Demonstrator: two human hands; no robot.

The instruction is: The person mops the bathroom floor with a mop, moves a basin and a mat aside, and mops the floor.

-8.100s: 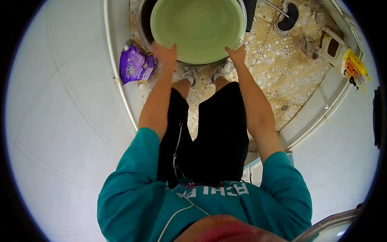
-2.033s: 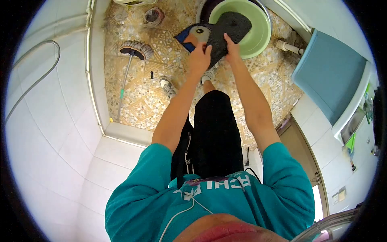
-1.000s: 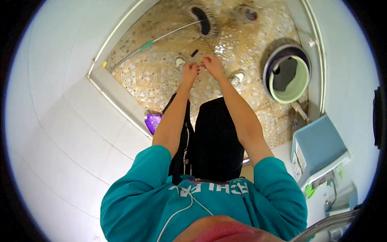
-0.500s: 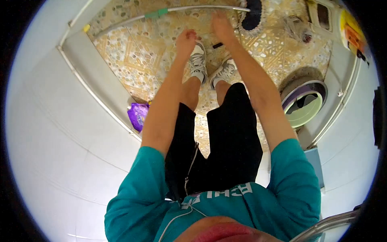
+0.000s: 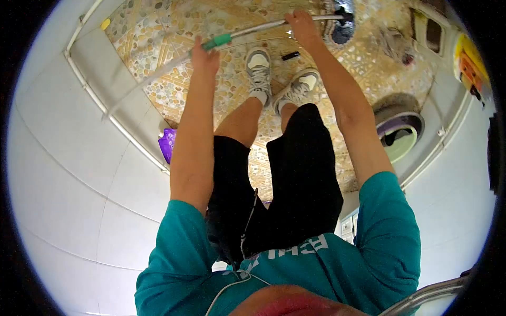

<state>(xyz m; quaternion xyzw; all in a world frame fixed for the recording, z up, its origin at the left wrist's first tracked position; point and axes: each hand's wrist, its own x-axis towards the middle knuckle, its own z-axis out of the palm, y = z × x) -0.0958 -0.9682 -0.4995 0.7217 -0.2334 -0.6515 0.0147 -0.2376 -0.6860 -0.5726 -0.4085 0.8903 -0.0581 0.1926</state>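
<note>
A mop lies across the upper part of the head view, with a long metal pole (image 5: 258,28), a green grip sleeve (image 5: 217,41) and a dark oval head (image 5: 342,29) at the right end. My left hand (image 5: 205,57) is closed around the pole just left of the green sleeve. Closer to the mop head, my right hand (image 5: 303,27) holds the metal part of the pole. The pole's far left end is blurred. Below the pole, a small black object (image 5: 290,56) rests on the floor between my hands.
My shoes (image 5: 259,68) stand on a pebble-patterned tiled floor (image 5: 142,47). On the right are a round basin (image 5: 403,139), a clear plastic bag (image 5: 392,45) and yellow-orange items (image 5: 469,66). A purple packet (image 5: 167,145) is by the left wall, where a white pipe (image 5: 95,96) runs.
My left hand has moved left and up from beside my shoe and closed on the pole. My right hand has reached the pole and grips it. The mop head has shifted slightly right.
</note>
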